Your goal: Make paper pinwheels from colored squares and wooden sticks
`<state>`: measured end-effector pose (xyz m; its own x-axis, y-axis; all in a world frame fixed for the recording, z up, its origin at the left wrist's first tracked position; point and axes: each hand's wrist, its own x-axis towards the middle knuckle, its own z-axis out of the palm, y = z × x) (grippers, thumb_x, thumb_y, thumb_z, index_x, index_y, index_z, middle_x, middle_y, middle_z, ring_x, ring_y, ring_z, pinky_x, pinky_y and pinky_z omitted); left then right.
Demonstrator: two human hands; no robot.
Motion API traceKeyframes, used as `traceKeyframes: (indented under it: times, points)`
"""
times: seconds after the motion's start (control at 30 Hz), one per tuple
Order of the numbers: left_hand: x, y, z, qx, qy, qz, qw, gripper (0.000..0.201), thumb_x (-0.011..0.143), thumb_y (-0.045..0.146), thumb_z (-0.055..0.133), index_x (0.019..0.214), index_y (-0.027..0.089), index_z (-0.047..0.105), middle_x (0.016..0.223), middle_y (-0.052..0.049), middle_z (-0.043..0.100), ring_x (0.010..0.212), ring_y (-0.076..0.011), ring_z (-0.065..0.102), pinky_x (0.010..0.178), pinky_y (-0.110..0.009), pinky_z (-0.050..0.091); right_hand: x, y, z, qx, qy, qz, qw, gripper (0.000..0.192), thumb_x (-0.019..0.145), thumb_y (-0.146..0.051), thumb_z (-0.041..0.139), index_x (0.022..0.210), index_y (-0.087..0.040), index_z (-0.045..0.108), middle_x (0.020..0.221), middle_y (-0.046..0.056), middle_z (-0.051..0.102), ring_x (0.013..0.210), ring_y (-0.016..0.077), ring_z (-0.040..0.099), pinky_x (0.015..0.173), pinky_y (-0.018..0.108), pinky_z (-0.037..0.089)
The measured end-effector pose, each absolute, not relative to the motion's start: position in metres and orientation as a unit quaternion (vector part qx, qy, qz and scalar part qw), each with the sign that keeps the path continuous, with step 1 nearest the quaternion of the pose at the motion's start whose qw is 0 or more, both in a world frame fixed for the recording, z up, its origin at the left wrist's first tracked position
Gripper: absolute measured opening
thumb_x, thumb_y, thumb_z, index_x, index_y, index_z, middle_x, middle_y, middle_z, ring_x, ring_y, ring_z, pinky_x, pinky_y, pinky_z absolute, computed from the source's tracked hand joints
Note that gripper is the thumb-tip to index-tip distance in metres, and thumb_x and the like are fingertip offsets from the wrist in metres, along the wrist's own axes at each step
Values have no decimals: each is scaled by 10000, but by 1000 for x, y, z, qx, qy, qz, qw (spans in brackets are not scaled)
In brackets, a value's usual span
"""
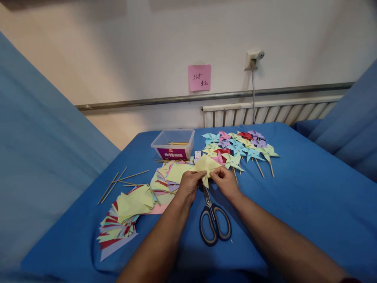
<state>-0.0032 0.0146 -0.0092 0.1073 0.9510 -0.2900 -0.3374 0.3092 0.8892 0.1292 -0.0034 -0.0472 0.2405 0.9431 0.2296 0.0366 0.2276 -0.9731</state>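
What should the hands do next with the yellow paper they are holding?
Probably fold one more corner toward the middle. Both the left hand and the right hand pinch the yellow paper above the scissors, and it is only partly shaped, unlike the finished pinwheels lying behind it. The wooden sticks lie off to the left, so a stick likely comes later.

Cream plastered wall (123, 51), evenly lit; 1 pink handwritten note (199, 77) stuck on it; 1 white socket (253, 59) with cable hanging down; grey metal rail (206, 95) running across; white ribbed radiator (265, 112) below; blue cloth-covered table (309, 196) in front
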Motion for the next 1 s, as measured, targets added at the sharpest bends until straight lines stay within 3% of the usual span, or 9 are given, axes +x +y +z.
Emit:
traceKeyframes:
  times: [1.0]
  points:
    - [-6, 18, -17, 370, 489, 462, 640, 213, 518, 238, 822, 618, 88, 709, 549, -59, 644, 508, -159, 578, 547, -276, 433, 128, -5, -43, -523, -482, 359, 604, 239, 707, -396, 674, 597, -194, 606, 591, -8, 573, 557, 137, 487, 555, 265, 385]
